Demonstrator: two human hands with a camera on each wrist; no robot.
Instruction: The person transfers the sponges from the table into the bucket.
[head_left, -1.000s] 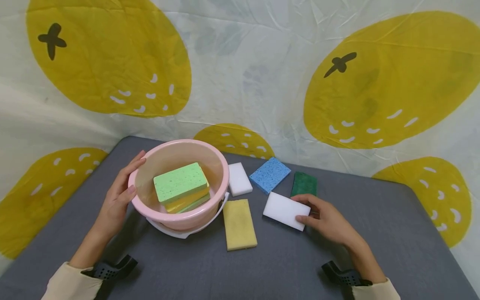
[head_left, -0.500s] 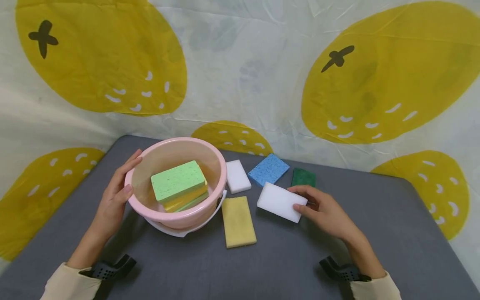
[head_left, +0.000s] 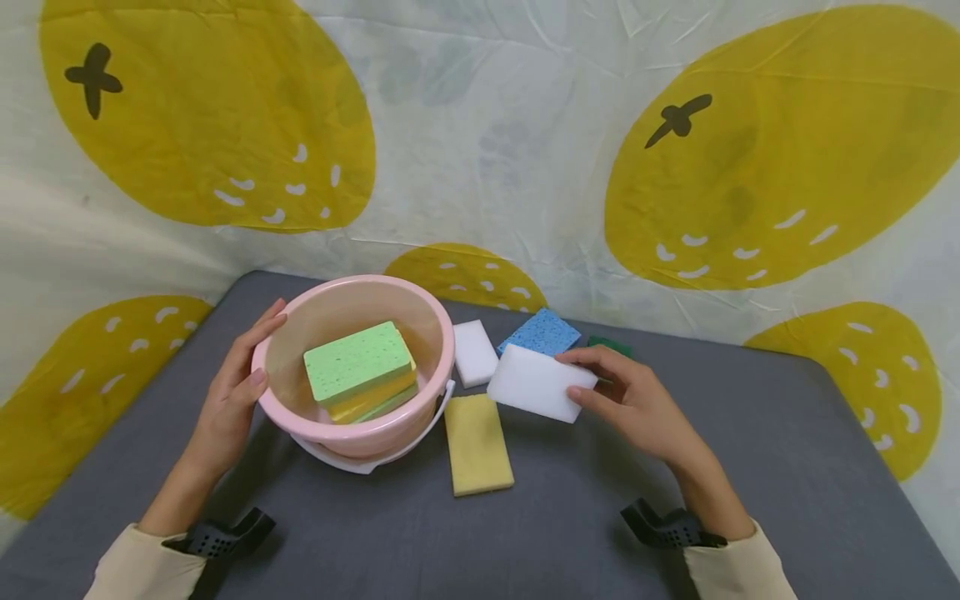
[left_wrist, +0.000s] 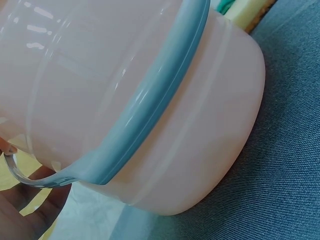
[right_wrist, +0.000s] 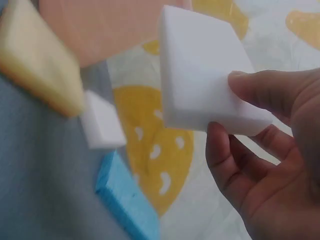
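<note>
My left hand [head_left: 228, 408] rests against the left side of a pink bucket [head_left: 442, 333], its fingers and thumb spread along the outer rim. A stack of sponges lies inside the bucket, a green sponge [head_left: 358, 361] uppermost over a yellow sponge [head_left: 375, 400]. My right hand [head_left: 637, 400] pinches a white sponge [head_left: 534, 383] by its right end, thumb on the near face. It is held above the table, tilted, as the right wrist view shows with the white sponge [right_wrist: 200, 65] clear of the surface.
On the grey table [head_left: 540, 533] lie a yellow sponge [head_left: 478, 450], another white sponge [head_left: 474, 354], a blue sponge [head_left: 542, 331] and a dark green pad [head_left: 611, 343], partly hidden. The bucket's white handle [head_left: 365, 467] hangs at its front. A fruit-print cloth [head_left: 510, 150] hangs behind.
My right hand has lifted the white sponge off the table and carried it left toward the bucket, now overlapping the blue sponge. The left hand and bucket stay put.
</note>
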